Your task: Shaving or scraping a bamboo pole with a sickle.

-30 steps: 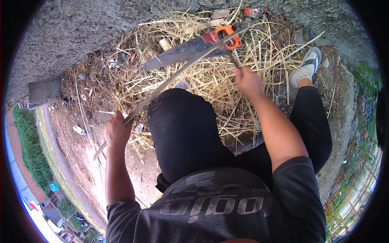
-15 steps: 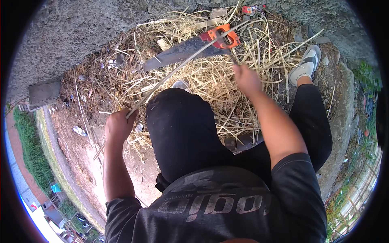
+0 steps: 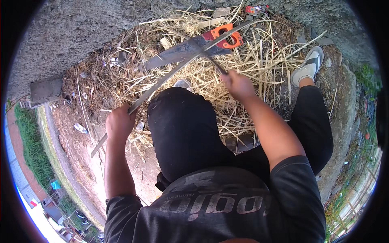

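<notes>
My left hand point(image 3: 120, 123) is closed round a long, thin, flat strip point(image 3: 160, 82), which looks like split bamboo. The strip slants from beside my left forearm up over the saw's handle. In my right hand point(image 3: 240, 86) is a knife point(image 3: 217, 65), its dark, blurred blade crossing the strip at about mid-length. Beneath them a handsaw point(image 3: 174, 55) with an orange handle lies on a heap of pale shavings point(image 3: 202, 81). My bent knee point(image 3: 182, 121) in black trousers is just below the strip.
A rough grey wall point(image 3: 81, 36) runs behind the heap. My foot in a grey-white shoe point(image 3: 308, 67) rests at the right. A red packet point(image 3: 255, 9) lies by the wall, a grey block point(image 3: 45, 92) stands at the left, and a clear plastic scrap point(image 3: 80, 128) is on the ground.
My right hand has moved left and slightly down, bringing the knife along the strip away from the saw handle. The strip has turned and shows a broader, greyer side. My left hand stays nearly still.
</notes>
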A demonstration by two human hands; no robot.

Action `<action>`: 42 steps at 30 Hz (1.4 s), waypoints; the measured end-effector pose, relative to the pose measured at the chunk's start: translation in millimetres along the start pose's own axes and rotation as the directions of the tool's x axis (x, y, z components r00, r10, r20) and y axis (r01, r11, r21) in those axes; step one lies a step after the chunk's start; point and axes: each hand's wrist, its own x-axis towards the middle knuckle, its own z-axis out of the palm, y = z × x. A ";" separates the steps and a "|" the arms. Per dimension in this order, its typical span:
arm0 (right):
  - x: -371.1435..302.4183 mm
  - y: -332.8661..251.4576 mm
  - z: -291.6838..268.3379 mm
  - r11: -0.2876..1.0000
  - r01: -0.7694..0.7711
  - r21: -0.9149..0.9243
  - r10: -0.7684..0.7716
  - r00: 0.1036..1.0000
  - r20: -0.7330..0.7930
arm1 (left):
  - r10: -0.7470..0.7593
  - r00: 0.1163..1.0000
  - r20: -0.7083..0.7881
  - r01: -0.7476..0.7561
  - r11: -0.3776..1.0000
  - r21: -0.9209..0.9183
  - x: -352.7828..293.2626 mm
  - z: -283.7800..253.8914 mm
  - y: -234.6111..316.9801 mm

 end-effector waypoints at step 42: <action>0.1 -22.8 -19.4 0.967 0.246 -0.060 -0.244 0.969 0.036 | -0.088 0.967 -0.239 0.087 0.996 -0.014 4.9 29.5 -0.6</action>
